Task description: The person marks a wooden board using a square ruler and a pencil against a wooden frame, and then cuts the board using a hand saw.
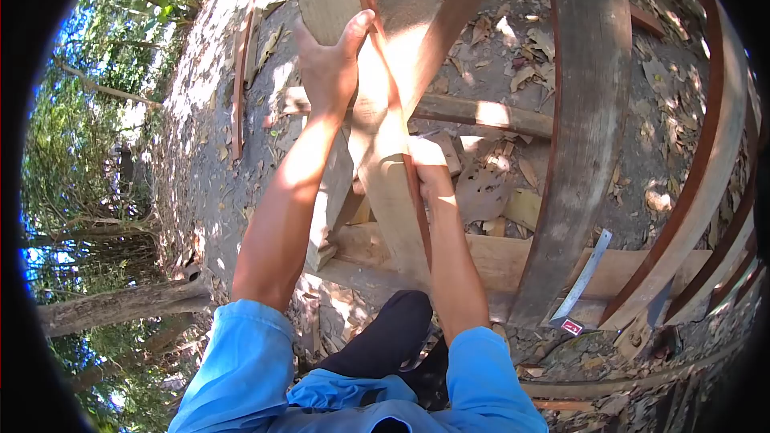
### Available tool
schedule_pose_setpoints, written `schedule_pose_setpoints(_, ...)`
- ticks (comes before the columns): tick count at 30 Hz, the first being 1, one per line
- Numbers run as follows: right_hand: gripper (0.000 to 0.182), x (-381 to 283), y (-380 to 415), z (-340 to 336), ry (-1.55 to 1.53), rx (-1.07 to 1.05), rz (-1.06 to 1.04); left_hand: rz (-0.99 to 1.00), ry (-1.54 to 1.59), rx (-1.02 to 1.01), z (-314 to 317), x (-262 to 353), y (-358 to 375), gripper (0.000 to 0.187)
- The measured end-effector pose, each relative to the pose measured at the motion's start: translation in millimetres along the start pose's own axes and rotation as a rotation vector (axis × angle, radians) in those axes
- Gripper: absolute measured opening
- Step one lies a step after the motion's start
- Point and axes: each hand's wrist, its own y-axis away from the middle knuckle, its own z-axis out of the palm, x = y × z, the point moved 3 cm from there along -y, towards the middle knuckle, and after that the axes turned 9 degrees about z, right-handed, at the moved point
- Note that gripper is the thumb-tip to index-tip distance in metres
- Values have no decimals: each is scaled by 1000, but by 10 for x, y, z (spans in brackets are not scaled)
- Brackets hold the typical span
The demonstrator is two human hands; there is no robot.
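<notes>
A long wooden plank (393, 192) with a reddish-brown edge runs lengthwise in front of me, crossing a second plank (433, 0) in an X. My left hand (327, 72) grips its left side higher up, thumb laid on the upper face and fingers mostly hidden. Lower down, my right hand (431, 162) is closed at the plank's right edge, its fingertips out of sight beneath the wood. Strong sunlight whitens the wood around the crossing.
To the right, a wide weathered plank (581, 128) and several more boards (682, 232) rest across a low timber (497, 261). A metal square (584, 282) with a red label lies there. Dry leaves (525, 72) cover the ground; trees (96, 168) stand left.
</notes>
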Motion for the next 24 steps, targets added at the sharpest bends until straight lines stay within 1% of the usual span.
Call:
schedule_pose_setpoints(1, 19, -1, 3, 18, -29, -18, 30, -3, -3, -1, -8, 14, 2, 97)
schedule_pose_setpoints(4, 18, -80, 24, 65, -105, -161, -105, 0, -2, 1, -11, 25, 1, 98)
schedule_pose_setpoints(6, 17, -229, -3, 51, -142, -370, -203, -4, 1, -4, -10, 24, 4, 98)
schedule_pose_setpoints(8, 17, -295, -10, 13, -92, -380, -226, -17, 1, -14, -19, 28, 2, 98)
schedule_pose_setpoints(10, 19, -592, 217, 173, 40, -187, -175, -16, -5, -8, -24, 42, 0, 99)
schedule_pose_setpoints(13, 24, -567, 214, 202, -18, -443, -396, -20, 15, -15, -19, 63, 17, 99)
schedule_pose_setpoints(16, 23, -588, 182, 204, 56, -118, -106, -13, -11, -15, -21, 58, -7, 101)
schedule_pose_setpoints(18, 23, -683, 135, 209, 86, -21, -123, -16, -35, -13, -12, 6, -3, 103)
schedule_pose_setpoints(21, 22, -753, 0, 147, 137, 35, -187, -17, -49, -28, 0, -54, -11, 106)
schedule_pose_setpoints(23, 22, -778, 33, 111, 93, 77, -176, -2, -61, -58, -16, -24, -22, 107)
schedule_pose_setpoints(24, 22, -825, 92, 107, 63, 116, -164, -9, -68, -31, -16, -24, -3, 104)
